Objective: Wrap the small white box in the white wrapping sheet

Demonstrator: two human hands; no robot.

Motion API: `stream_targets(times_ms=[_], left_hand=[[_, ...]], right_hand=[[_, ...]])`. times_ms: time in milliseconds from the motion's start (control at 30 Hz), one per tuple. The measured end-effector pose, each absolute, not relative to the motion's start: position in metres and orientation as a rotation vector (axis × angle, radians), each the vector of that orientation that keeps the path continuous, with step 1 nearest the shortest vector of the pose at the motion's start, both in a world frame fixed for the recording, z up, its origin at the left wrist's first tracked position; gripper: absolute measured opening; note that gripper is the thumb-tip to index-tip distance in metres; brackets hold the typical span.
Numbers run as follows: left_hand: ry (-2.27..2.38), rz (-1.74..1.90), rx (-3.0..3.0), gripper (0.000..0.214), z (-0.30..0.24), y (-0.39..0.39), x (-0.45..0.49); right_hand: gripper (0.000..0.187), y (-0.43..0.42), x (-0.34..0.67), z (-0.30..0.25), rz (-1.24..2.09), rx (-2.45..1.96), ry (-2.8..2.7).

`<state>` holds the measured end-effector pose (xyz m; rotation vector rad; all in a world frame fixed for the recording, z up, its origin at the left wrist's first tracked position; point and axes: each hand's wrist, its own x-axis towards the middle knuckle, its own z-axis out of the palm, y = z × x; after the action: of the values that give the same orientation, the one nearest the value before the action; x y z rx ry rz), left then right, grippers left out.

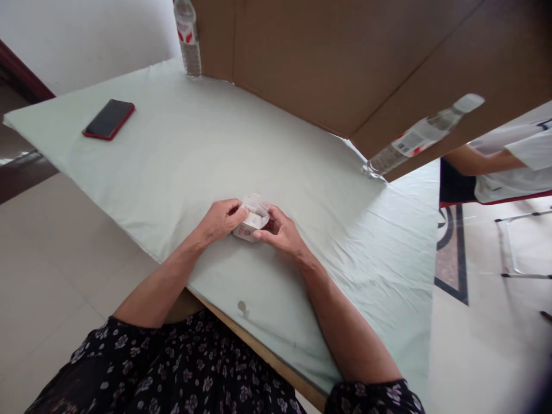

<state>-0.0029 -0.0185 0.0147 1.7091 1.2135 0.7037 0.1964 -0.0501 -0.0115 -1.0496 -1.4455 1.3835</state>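
A small white box with pink print [249, 223] rests on the pale cloth-covered table [181, 149], its top flap standing open. My left hand [221, 219] grips the box's left side with curled fingers. My right hand [279, 231] pinches its right side, thumb and fingers closed on the edge. Both forearms lie across the near table edge.
A red-cased phone [109, 119] lies at the far left. One plastic water bottle [188, 35] stands at the back; another [420, 137] stands to the right. A big cardboard panel [345, 57] walls the far side. Another person's arm [478, 161] shows at right.
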Motion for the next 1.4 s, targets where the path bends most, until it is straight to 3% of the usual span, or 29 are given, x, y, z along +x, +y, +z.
stream_targets(times_ms=[233,367,467,567,967,1167,1400], left_hand=[[1.074,0.702,1.668,0.035,0.018,-0.019,-0.003],[1.017,0.685,1.407,0.068,0.016,-0.018,-0.004],[1.045,0.690,1.349,0.087,0.013,-0.018,-0.006],[1.012,0.670,1.334,0.093,0.011,-0.018,-0.008],[0.831,0.630,1.299,0.097,-0.007,-0.012,-0.012],[0.846,0.657,1.271,0.087,-0.002,-0.014,-0.010],[0.825,0.675,1.248,0.081,0.002,-0.016,-0.007]], right_hand=[[0.076,-0.045,0.195,-0.018,1.356,-1.112,-1.469],[0.082,-0.047,0.200,-0.017,0.998,-1.283,-1.562],[0.071,-0.053,0.206,-0.015,0.767,-1.346,-1.586],[0.056,-0.056,0.208,-0.015,0.749,-1.342,-1.650],[0.053,-0.039,0.203,-0.013,0.961,-1.163,-1.927],[0.061,-0.045,0.197,-0.023,0.827,-1.243,-1.627],[0.072,-0.036,0.202,-0.022,1.141,-1.223,-1.379]])
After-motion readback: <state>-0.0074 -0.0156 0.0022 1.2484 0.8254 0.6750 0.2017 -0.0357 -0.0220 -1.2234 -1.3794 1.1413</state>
